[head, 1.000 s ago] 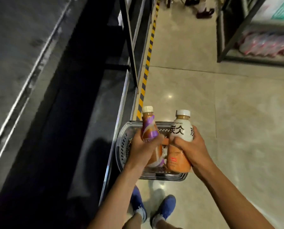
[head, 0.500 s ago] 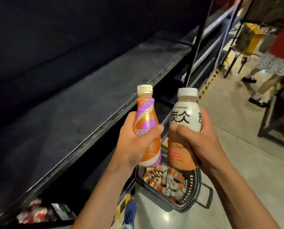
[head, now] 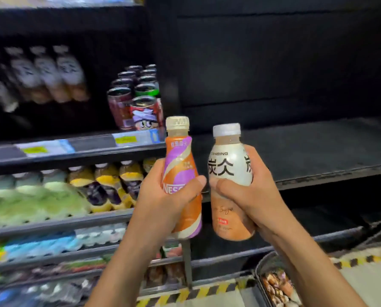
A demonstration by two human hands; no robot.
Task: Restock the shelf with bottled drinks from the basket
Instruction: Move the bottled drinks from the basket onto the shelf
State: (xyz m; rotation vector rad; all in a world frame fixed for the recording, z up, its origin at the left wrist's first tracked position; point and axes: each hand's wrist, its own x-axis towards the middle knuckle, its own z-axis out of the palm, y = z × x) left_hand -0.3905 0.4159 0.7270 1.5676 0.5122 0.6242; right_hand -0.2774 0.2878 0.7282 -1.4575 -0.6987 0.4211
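My left hand [head: 163, 202] grips an orange-and-purple coffee bottle [head: 180, 160] with a cream cap, held upright. Beside it my right hand [head: 249, 193] holds a white-and-brown bottle [head: 227, 165] with black characters and a white cap, also upright. Both bottles are raised in front of the dark shelving, level with a bare black shelf [head: 318, 149] to the right. The basket [head: 273, 282] sits on the floor at the lower right, with several small bottles in it, partly hidden by my right forearm.
To the left, stocked shelves hold cans [head: 138, 100] on an upper level, yellow-and-purple bottles [head: 109, 185] and pale green bottles below, and more drinks lower down. A yellow-black hazard stripe [head: 207, 291] runs along the floor at the shelf foot.
The view has swung up and left from the floor and basket to face the shelves. Both hands have lifted the two bottles up to shelf height, still gripping them.
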